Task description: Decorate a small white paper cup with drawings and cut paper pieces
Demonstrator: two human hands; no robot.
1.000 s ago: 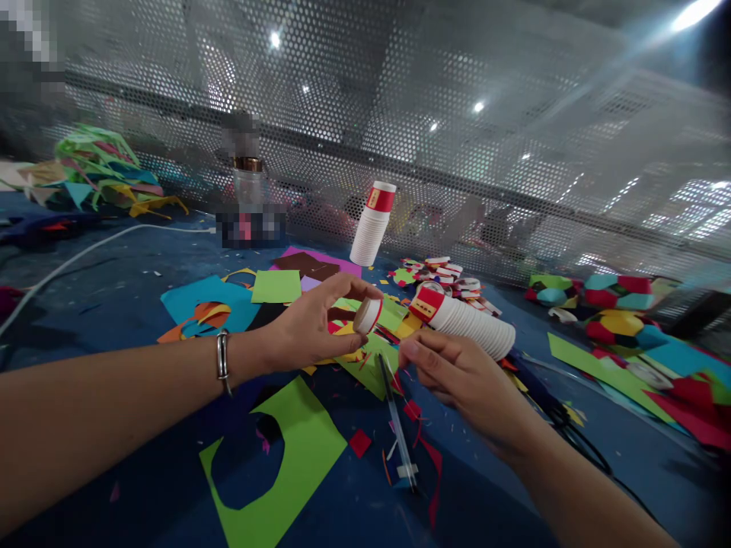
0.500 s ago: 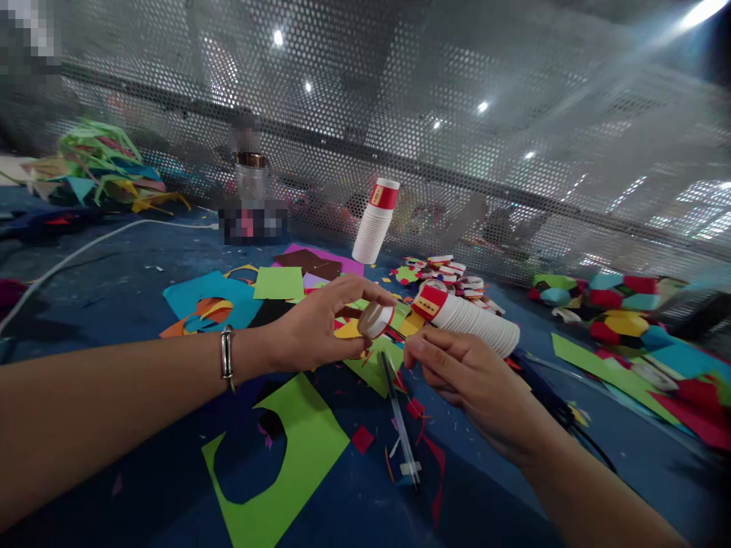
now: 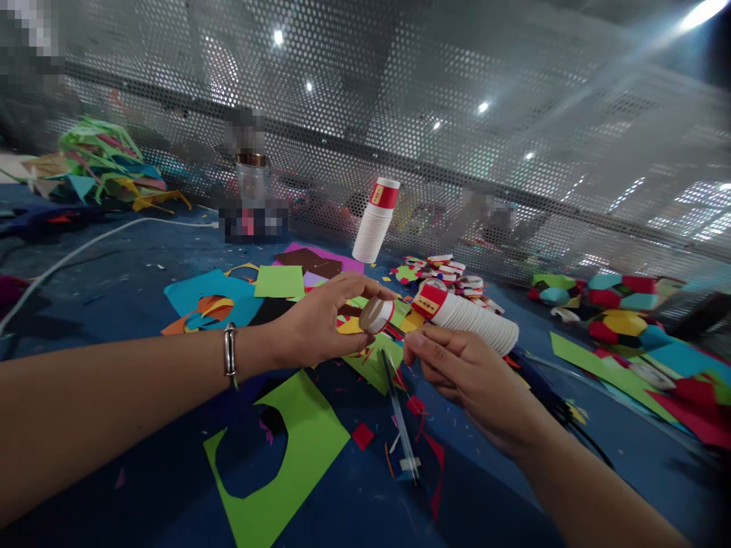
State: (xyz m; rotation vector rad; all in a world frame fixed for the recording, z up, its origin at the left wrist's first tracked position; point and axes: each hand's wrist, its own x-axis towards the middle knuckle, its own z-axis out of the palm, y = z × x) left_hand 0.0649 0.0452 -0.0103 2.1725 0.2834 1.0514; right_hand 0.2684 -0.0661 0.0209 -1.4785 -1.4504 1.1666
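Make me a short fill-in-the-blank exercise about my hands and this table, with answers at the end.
The left hand holds a small round paper piece with a ____ edge.
The silver bracelet is on the ____ wrist.
The paper cup stack nearest the right hand lies on its ____.
The paper sheet nearest the camera is coloured ____.

Missing words: red; left; side; green.
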